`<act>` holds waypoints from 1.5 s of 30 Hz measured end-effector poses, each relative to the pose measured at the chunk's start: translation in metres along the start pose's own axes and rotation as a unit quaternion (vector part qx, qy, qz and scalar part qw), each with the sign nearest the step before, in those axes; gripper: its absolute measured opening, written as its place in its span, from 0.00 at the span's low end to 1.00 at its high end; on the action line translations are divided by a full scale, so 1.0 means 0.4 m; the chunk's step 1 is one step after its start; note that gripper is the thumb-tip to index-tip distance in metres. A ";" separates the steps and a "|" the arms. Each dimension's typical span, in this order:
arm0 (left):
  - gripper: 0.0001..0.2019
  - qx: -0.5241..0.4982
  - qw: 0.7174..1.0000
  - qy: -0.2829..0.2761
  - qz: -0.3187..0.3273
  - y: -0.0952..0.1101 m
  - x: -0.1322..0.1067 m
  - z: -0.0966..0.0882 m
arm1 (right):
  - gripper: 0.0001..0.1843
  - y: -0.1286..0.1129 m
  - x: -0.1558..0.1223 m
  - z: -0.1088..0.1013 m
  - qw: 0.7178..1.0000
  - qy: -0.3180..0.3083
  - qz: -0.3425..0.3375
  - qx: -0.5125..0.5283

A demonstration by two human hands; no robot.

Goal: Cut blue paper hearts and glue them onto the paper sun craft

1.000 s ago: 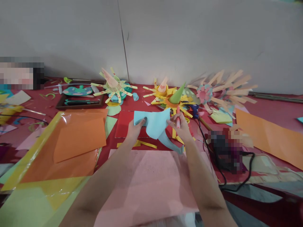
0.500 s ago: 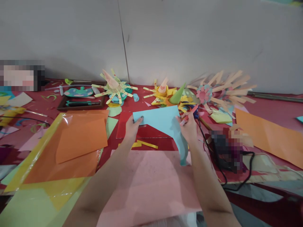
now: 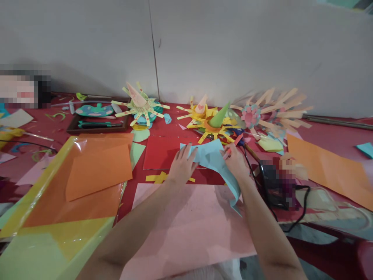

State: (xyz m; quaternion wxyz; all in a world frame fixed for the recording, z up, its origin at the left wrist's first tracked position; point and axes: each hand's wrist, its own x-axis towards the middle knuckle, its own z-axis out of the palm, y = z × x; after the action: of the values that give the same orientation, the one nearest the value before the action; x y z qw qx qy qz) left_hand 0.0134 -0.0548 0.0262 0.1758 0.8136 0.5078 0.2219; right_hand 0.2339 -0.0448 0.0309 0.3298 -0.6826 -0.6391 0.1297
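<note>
A sheet of light blue paper (image 3: 211,153) with a curved, trailing lower edge lies partly over a red rectangular board (image 3: 159,153). My left hand (image 3: 183,165) rests on the blue paper's left end, fingers stretched out and apart. In my right hand (image 3: 236,163) a slim pink pen-like tool (image 3: 233,146) is gripped, tip up; its exact kind is unclear. That hand is at the blue paper's right side. Below the hands spreads a large pink sheet (image 3: 186,221). Yellow paper strips (image 3: 157,177) lie between it and the board.
Paper flowers with cones (image 3: 217,118) line the back by the wall. Orange sheets (image 3: 99,171) lie in clear film at left, and another orange sheet (image 3: 332,167) at right. A dark tray (image 3: 97,126) holds pens. A black cable (image 3: 304,206) crosses the right side.
My left hand has gone from pinching the blue paper's left edge to lying spread on it. The paper has come down onto the board and shifted right. The pink tool stays in my right hand.
</note>
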 end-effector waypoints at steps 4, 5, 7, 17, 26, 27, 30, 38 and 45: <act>0.28 0.017 0.999 -0.041 0.003 0.032 -0.028 0.042 | 0.14 -0.004 0.002 -0.007 1.000 0.003 0.012 -0.002; 0.28 0.014 0.999 -0.046 -0.002 0.033 -0.033 0.050 | 0.14 -0.006 0.005 -0.010 1.000 0.001 0.016 0.000; 0.27 0.007 0.999 -0.049 -0.010 0.031 -0.038 0.061 | 0.13 -0.010 0.011 -0.017 1.000 -0.001 0.022 0.003; 0.29 0.096 0.991 -0.087 -0.015 0.031 -0.037 0.055 | 0.06 -0.028 0.032 -0.034 0.997 -0.075 0.014 -0.033; 0.29 0.169 0.980 -0.101 -0.007 0.035 -0.038 0.056 | 0.17 -0.028 -0.025 -0.073 0.988 -0.135 0.067 0.044; 0.29 0.168 0.980 -0.103 -0.007 0.035 -0.038 0.055 | 0.18 -0.033 -0.038 -0.081 0.985 -0.144 0.067 0.061; 0.29 0.165 0.981 -0.105 -0.004 0.035 -0.037 0.054 | 0.19 -0.045 -0.080 -0.099 0.982 -0.154 0.079 0.071; 0.28 0.174 0.976 -0.127 -0.009 0.040 -0.023 0.043 | 0.12 -0.019 -0.095 -0.126 0.985 -0.147 0.079 -0.052; 0.27 0.195 0.970 -0.144 -0.004 0.048 -0.022 0.033 | 0.21 -0.187 0.009 -0.130 0.966 -0.012 0.028 0.255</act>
State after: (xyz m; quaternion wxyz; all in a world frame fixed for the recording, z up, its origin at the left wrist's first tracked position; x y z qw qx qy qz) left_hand 0.0313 -0.0716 0.0234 0.0858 0.8534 0.5142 -0.0016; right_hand 0.2066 -0.0589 0.1169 0.4812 -0.5921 -0.5692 0.3062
